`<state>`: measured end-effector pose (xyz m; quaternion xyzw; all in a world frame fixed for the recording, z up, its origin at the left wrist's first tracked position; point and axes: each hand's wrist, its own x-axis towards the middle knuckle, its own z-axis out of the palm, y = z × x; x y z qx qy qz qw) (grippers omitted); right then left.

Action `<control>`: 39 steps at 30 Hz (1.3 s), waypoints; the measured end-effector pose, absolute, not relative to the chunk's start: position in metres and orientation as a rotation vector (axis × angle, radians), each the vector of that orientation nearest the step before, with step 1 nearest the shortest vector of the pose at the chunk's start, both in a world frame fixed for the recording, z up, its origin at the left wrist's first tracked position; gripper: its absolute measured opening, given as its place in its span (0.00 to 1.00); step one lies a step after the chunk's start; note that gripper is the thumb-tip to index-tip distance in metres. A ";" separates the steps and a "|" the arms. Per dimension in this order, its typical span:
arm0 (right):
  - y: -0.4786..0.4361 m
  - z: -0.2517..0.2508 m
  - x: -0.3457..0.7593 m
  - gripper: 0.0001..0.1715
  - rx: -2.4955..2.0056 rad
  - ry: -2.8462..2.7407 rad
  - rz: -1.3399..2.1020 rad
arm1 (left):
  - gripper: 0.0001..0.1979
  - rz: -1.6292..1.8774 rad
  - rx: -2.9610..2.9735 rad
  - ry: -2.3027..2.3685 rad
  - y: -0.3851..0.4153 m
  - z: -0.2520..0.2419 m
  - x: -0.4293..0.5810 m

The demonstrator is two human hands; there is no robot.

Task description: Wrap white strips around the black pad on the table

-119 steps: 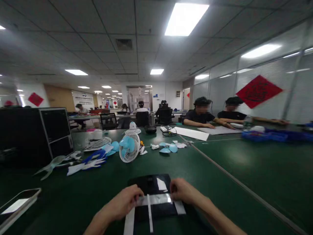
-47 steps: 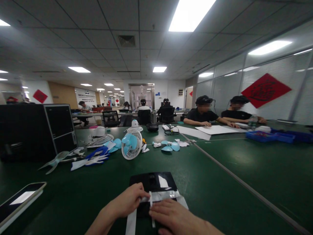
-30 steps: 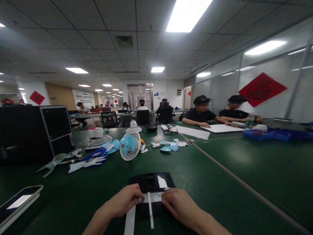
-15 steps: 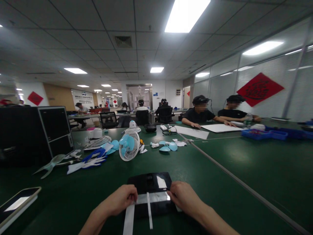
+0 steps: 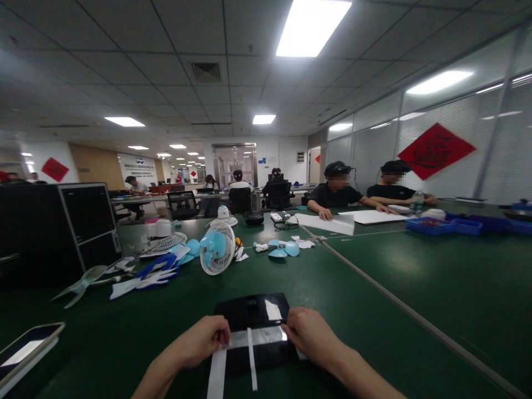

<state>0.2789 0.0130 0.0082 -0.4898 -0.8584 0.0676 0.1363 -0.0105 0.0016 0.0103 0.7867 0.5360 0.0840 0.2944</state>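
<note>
A glossy black panel (image 5: pixel 253 308) lies on the green table in front of me. A silvery, shiny strip (image 5: pixel 270 336) runs across its middle. My left hand (image 5: pixel 210 338) is closed, with curled fingers pinching the strip's left end. At the other end, my right hand (image 5: pixel 310 332) is closed too, its thumb and forefinger on the strip. A wide white flat band (image 5: pixel 217 374) extends toward me from beneath my left hand. Between the hands, a narrow white strip (image 5: pixel 252 360) crosses the silvery one lengthwise. My fingers partly hide both ends.
A phone (image 5: pixel 29 352) lies at the left edge. Beyond the panel are a blue-bladed fan (image 5: pixel 218 249), a loose fan blade (image 5: pixel 283 248), gloves (image 5: pixel 145 277) and a black computer case (image 5: pixel 58 233). Blue trays (image 5: pixel 432 225) stand at right. A co-worker (image 5: pixel 338 191) handles white sheets.
The view has shifted slightly, moving the background a little left. My hands keep the same hold on the strip. The co-worker's white sheet has one end lifted.
</note>
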 end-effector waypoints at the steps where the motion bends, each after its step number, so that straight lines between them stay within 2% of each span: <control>1: 0.013 0.009 0.278 0.17 -1.430 -2.490 0.198 | 0.11 0.227 2.091 1.433 0.002 0.010 -0.010; 13: 0.014 0.008 0.280 0.17 -1.411 -2.488 0.219 | 0.13 0.250 2.072 1.419 -0.004 0.017 -0.009; 17: 0.018 0.003 0.282 0.16 -1.383 -2.482 0.216 | 0.11 0.278 2.106 1.423 0.001 0.015 -0.008; 19: 0.020 0.002 0.283 0.15 -1.356 -2.463 0.215 | 0.09 0.349 2.115 1.495 0.009 0.010 -0.012; 22: 0.024 0.003 0.284 0.14 -1.320 -2.397 0.279 | 0.12 0.494 2.133 1.751 0.026 -0.003 -0.027; 25: 0.032 0.002 0.280 0.13 -1.280 -2.352 0.360 | 0.10 0.460 2.101 2.101 0.042 -0.016 -0.051; 33: 0.067 0.000 0.235 0.24 -1.126 -2.511 0.314 | 0.07 0.387 1.900 2.378 0.053 -0.030 -0.102; 39: 0.091 -0.003 0.210 0.16 -1.153 -2.630 0.219 | 0.06 0.352 1.881 2.374 0.056 -0.035 -0.109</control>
